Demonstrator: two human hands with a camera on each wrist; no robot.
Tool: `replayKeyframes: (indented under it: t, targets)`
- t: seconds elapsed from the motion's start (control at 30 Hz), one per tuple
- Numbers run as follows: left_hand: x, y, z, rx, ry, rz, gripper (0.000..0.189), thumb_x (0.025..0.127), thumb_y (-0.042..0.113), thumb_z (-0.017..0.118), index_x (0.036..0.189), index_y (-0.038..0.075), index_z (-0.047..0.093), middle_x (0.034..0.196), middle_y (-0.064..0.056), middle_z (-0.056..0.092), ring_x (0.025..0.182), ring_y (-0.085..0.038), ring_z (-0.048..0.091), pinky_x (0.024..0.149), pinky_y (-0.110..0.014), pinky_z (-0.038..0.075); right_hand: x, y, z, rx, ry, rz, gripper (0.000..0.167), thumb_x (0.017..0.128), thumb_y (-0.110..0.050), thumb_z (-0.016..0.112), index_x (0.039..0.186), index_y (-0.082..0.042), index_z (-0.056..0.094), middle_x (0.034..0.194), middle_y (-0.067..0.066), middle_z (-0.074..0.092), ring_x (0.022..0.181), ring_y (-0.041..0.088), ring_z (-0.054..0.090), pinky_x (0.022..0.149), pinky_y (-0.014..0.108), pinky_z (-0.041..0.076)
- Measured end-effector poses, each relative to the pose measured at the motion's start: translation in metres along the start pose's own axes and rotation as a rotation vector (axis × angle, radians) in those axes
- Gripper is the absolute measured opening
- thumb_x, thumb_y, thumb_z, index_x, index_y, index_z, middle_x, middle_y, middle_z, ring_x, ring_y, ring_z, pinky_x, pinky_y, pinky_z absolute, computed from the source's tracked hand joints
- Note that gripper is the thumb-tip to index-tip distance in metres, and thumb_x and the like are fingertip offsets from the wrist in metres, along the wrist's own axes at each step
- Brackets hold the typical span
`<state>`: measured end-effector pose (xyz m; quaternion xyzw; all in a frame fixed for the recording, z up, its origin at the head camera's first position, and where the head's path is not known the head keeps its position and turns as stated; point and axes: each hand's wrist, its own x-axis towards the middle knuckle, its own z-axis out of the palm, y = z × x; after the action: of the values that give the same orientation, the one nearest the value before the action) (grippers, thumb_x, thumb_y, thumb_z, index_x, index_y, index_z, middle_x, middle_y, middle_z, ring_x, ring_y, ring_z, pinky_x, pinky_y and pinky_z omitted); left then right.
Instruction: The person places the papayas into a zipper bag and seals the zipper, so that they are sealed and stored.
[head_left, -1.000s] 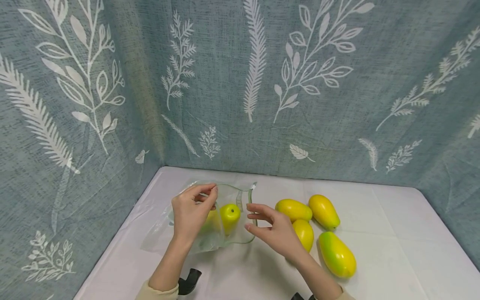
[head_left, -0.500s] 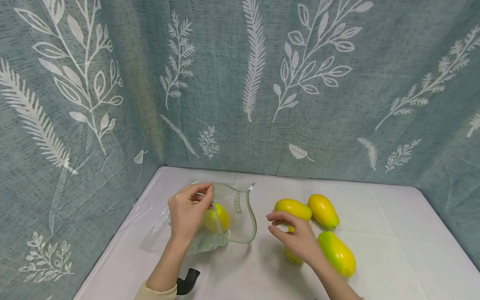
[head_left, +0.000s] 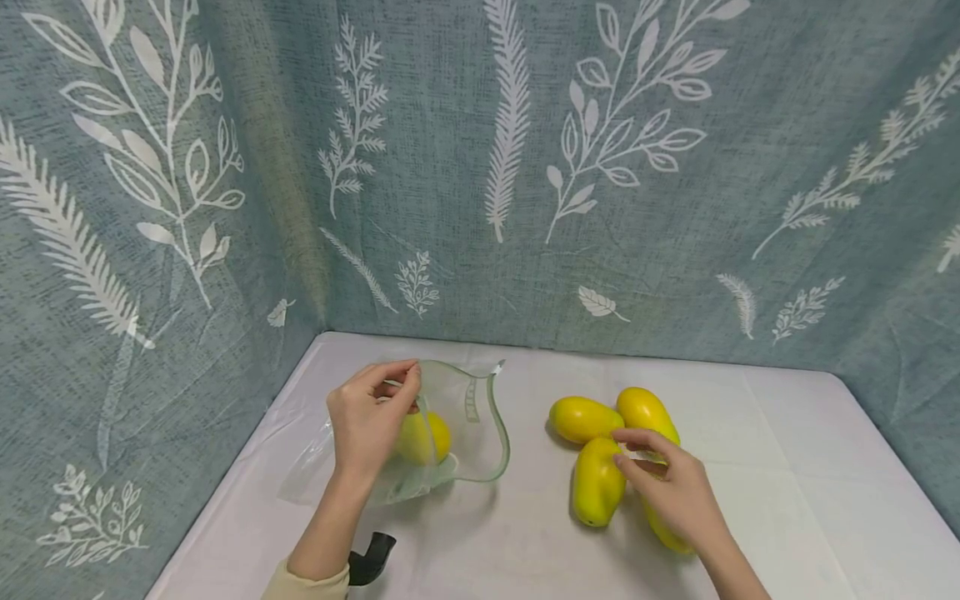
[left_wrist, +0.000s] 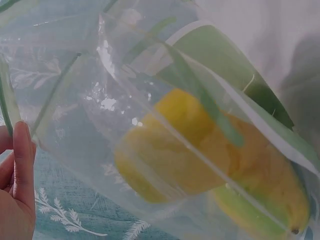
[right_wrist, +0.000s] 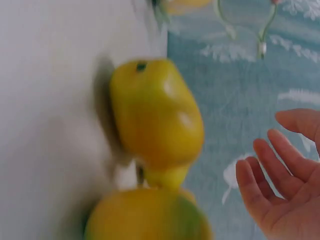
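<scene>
My left hand (head_left: 375,417) pinches the upper rim of a clear plastic zip bag (head_left: 468,454) between thumb and fingers, so its mouth gapes to the right. Through the film show yellow mangoes, one (left_wrist: 170,150) beside a greener one (left_wrist: 265,200) in the left wrist view. My right hand (head_left: 675,492) hovers over the loose mangoes, fingers apart and holding nothing. Its fingertips overlap the top of the nearest mango (head_left: 597,483) in the head view. Another mango (head_left: 663,533) lies partly hidden under that hand. In the right wrist view the palm (right_wrist: 290,200) faces the fruit.
Two more mangoes, one lying sideways (head_left: 585,419) and one slanted (head_left: 647,410), sit behind the right hand. A black curved piece (head_left: 371,560) shows by the left wrist. A patterned blue-grey curtain (head_left: 480,167) rises behind the white table (head_left: 517,550).
My right hand has moved away from the bag's mouth, rightward to over the loose mangoes. The mango in the bag has slid deeper. The left hand keeps its pinch, shifting slightly left.
</scene>
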<state>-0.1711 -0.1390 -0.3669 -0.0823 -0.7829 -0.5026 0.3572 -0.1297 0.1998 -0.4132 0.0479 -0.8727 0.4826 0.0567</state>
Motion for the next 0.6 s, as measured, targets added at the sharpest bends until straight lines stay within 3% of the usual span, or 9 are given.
replayKeyframes:
  t: [0.1,0.23,0.43,0.6]
  targets:
    - [0.001,0.0,-0.001,0.001,0.003,0.004,0.006,0.084,-0.001,0.072,0.088,-0.001,0.077,0.071,-0.006,0.068,0.049,-0.005,0.062,0.047,-0.019,0.054,-0.005,0.008,-0.013,-0.085,0.055,-0.011,0.03,0.092,-0.021,0.07,0.119,-0.009,0.066,0.121,0.007,0.065,0.113,0.029,0.058,0.09,0.037,0.055]
    - [0.002,0.001,-0.002,0.007,0.008,0.015,0.006,0.084,-0.001,0.072,0.088,-0.002,0.077,0.071,-0.006,0.068,0.049,-0.006,0.062,0.047,-0.019,0.053,-0.012,0.017,-0.027,-0.198,0.085,0.035,0.039,0.093,-0.03,0.069,0.125,-0.01,0.063,0.129,0.012,0.059,0.119,0.034,0.053,0.096,0.05,0.05]
    - [0.004,0.001,-0.003,0.03,0.015,0.029,0.006,0.083,-0.001,0.072,0.087,0.0,0.077,0.071,-0.006,0.068,0.049,-0.006,0.062,0.047,-0.018,0.053,-0.022,0.032,-0.039,-0.311,0.017,0.159,0.066,0.087,-0.049,0.07,0.135,-0.007,0.054,0.137,0.021,0.048,0.119,0.039,0.046,0.097,0.057,0.044]
    - [0.005,0.0,-0.005,0.042,0.032,0.044,0.006,0.083,-0.001,0.072,0.087,-0.001,0.077,0.071,-0.006,0.068,0.049,-0.007,0.062,0.047,-0.017,0.052,-0.031,0.046,-0.04,-0.357,-0.067,0.225,0.087,0.08,-0.053,0.075,0.142,-0.001,0.042,0.138,0.027,0.043,0.117,0.04,0.047,0.094,0.056,0.047]
